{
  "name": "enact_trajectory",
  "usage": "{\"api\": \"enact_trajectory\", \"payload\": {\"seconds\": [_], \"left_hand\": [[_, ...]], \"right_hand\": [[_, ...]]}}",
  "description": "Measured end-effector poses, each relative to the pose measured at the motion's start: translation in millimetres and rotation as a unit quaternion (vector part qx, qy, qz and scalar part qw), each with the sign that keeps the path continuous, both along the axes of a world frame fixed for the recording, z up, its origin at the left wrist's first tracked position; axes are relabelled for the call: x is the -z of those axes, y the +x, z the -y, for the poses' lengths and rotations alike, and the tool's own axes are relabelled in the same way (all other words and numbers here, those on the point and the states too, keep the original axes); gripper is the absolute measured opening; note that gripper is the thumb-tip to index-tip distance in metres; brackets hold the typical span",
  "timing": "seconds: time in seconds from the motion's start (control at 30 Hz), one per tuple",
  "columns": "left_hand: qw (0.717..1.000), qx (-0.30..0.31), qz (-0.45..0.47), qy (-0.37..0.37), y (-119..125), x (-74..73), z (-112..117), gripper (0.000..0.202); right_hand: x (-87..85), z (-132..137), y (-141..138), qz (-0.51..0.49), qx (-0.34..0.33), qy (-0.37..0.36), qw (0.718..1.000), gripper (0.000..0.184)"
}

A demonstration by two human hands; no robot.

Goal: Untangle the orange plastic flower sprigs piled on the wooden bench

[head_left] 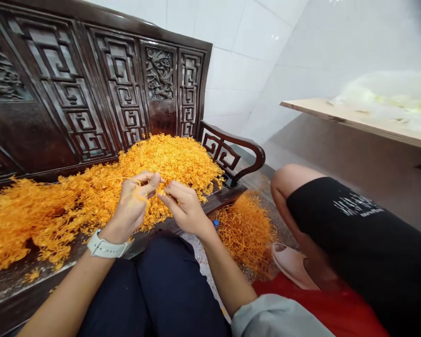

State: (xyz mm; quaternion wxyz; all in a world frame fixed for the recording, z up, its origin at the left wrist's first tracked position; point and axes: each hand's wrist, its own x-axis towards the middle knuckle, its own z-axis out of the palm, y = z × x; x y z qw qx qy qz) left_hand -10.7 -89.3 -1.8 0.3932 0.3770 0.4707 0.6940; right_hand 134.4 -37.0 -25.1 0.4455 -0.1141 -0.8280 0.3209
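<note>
My left hand (135, 199), with a pale watch (107, 247) on its wrist, is closed in a pinch on an orange branching sprig; thin orange strands (139, 193) lie across its thumb side. Close beside it, my right hand (183, 206) is also closed, thumb against fingers, at the same small orange bits. What exactly sits between the right fingertips is partly hidden. Both hands are held above my lap, in front of a big heap of small frilly orange pieces (168, 157) on the bench. Longer, looser orange sprigs (17, 215) spread over the bench at left.
The dark carved wooden bench (24, 126) has an armrest (256, 157) at its right end. Thin orange stems (247, 229) are piled on the floor below, near a blue cap (216, 223). Another person's leg (337, 210) is at right, under a wooden board (354, 121) carrying a whitish plastic bag (389, 93).
</note>
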Motion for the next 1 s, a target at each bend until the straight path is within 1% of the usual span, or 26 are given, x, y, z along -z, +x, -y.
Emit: {"api": "enact_trajectory", "payload": {"seconds": [0.03, 0.07, 0.1, 0.13, 0.17, 0.2, 0.23, 0.27, 0.3, 0.33, 0.37, 0.4, 0.43, 0.47, 0.5, 0.53, 0.57, 0.6, 0.67, 0.7, 0.77, 0.83, 0.87, 0.93, 1.0], "left_hand": [[1.000, -0.014, 0.026, -0.008, -1.7, 1.3, -3.1, 0.020], [0.998, -0.031, 0.056, -0.015, -4.9, 2.9, -6.7, 0.018], [0.995, -0.051, 0.086, -0.022, -9.3, 4.6, -10.7, 0.018], [0.991, -0.069, 0.112, -0.029, -14.3, 6.3, -14.5, 0.019], [0.988, -0.081, 0.130, -0.035, -19.4, 7.9, -17.8, 0.020], [0.986, -0.085, 0.138, -0.039, -23.7, 9.2, -20.2, 0.020], [0.987, -0.080, 0.134, -0.039, -26.7, 10.2, -21.6, 0.019], [0.990, -0.070, 0.122, -0.033, -28.1, 10.8, -22.1, 0.021], [0.993, -0.058, 0.103, -0.023, -27.7, 11.2, -21.7, 0.024], [0.996, -0.047, 0.080, -0.014, -25.9, 11.5, -20.8, 0.028], [0.998, -0.042, 0.053, -0.007, -23.2, 11.8, -19.7, 0.030], [0.999, -0.039, 0.022, -0.005, -20.2, 12.2, -18.6, 0.032], [0.999, -0.040, -0.010, -0.005, -17.5, 13.0, -17.7, 0.033], [0.998, -0.043, -0.042, -0.005, -15.6, 14.2, -17.0, 0.033], [0.996, -0.046, -0.076, -0.005, -14.8, 15.8, -16.4, 0.033], [0.992, -0.051, -0.115, -0.004, -15.0, 17.6, -16.1, 0.032], [0.986, -0.054, -0.158, -0.004, -16.1, 19.5, -15.7, 0.032], [0.977, -0.055, -0.204, -0.005, -17.7, 21.2, -15.3, 0.031], [0.956, -0.044, -0.290, -0.009, -20.7, 23.4, -14.0, 0.029], [0.945, -0.032, -0.324, -0.012, -21.5, 23.7, -13.1, 0.027], [0.928, 0.000, -0.372, -0.017, -20.6, 22.9, -11.0, 0.024], [0.923, 0.024, -0.384, -0.022, -17.3, 21.4, -9.0, 0.025], [0.925, 0.032, -0.379, -0.025, -15.4, 20.8, -8.4, 0.027], [0.932, 0.041, -0.359, -0.032, -12.2, 20.9, -8.1, 0.028], [0.940, 0.037, -0.337, -0.033, -11.2, 22.8, -9.1, 0.025]], "right_hand": [[0.3, 8.4, 4.2, 0.002, -0.058, 0.005, 0.998, 0.029], [1.6, 18.3, 9.3, 0.010, -0.158, 0.008, 0.987, 0.028], [3.8, 28.7, 15.3, 0.028, -0.285, 0.009, 0.958, 0.026], [6.7, 38.2, 21.8, 0.054, -0.416, 0.005, 0.908, 0.027], [9.7, 44.9, 28.5, 0.084, -0.524, -0.006, 0.847, 0.030], [12.4, 47.5, 34.5, 0.108, -0.594, -0.028, 0.796, 0.035], [14.2, 44.9, 39.0, 0.111, -0.630, -0.061, 0.767, 0.038], [14.8, 36.9, 41.4, 0.077, -0.638, -0.108, 0.759, 0.039], [14.1, 24.4, 41.2, 0.010, -0.620, -0.167, 0.766, 0.039], [12.6, 8.9, 38.1, -0.072, -0.577, -0.236, 0.778, 0.038], [11.0, -7.7, 32.6, -0.169, -0.493, -0.315, 0.793, 0.037], [10.1, -23.0, 25.1, -0.229, -0.370, -0.398, 0.807, 0.035], [10.4, -35.4, 16.7, -0.244, -0.249, -0.469, 0.811, 0.031], [12.1, -43.6, 8.2, -0.245, -0.136, -0.510, 0.813, 0.031], [14.9, -47.3, 0.6, -0.230, -0.048, -0.526, 0.818, 0.037], [18.4, -47.1, -5.3, -0.214, 0.008, -0.520, 0.827, 0.043], [21.9, -44.2, -9.3, -0.206, 0.036, -0.503, 0.839, 0.045], [24.6, -40.0, -11.3, -0.203, 0.043, -0.482, 0.851, 0.042], [27.2, -33.2, -10.6, -0.203, 0.023, -0.451, 0.869, 0.037], [27.4, -32.0, -8.7, -0.198, 0.009, -0.435, 0.878, 0.037], [27.4, -33.5, -4.8, -0.171, -0.013, -0.387, 0.906, 0.037], [29.2, -36.9, -2.9, -0.139, -0.006, -0.321, 0.937, 0.035], [31.0, -38.1, -3.2, -0.131, 0.011, -0.291, 0.948, 0.036], [35.6, -38.6, -6.0, -0.129, 0.054, -0.247, 0.959, 0.034], [39.1, -35.1, -9.7, -0.131, 0.071, -0.224, 0.963, 0.030]]}}
